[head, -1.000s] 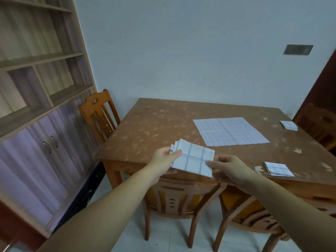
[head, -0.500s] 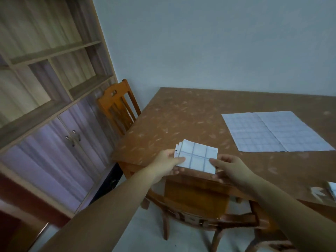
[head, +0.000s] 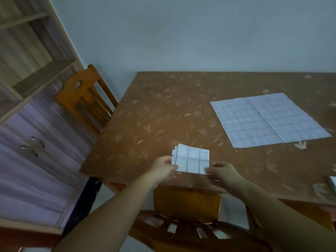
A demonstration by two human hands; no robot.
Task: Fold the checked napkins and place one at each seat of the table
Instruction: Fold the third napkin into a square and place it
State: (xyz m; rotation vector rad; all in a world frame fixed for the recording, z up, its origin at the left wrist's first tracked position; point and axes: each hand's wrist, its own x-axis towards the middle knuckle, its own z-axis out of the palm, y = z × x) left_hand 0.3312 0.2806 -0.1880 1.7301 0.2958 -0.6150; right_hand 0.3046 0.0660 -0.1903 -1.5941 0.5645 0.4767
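Left hand (head: pixel 163 167) pinched folded napkin (head: pixel 190 159) at its left edge, right hand (head: pixel 222 172) pinched its right corner; napkin sat low over worktop (head: pixel 145 115) near edge. Unfolded napkin (head: pixel 269 120) lay flat farther right.

Bench (head: pixel 163 115): brown top with a pale leaf pattern; its near-left corner and front edge are in view, the right side is cut off by the frame.
Unfolded napkin (head: pixel 269 120): white with a blue check, spread flat on the right half of the bench, one crease down its middle.
Pale flat piece (head: pixel 333 182): lies near the front right of the bench; mostly out of frame, kind unclear.
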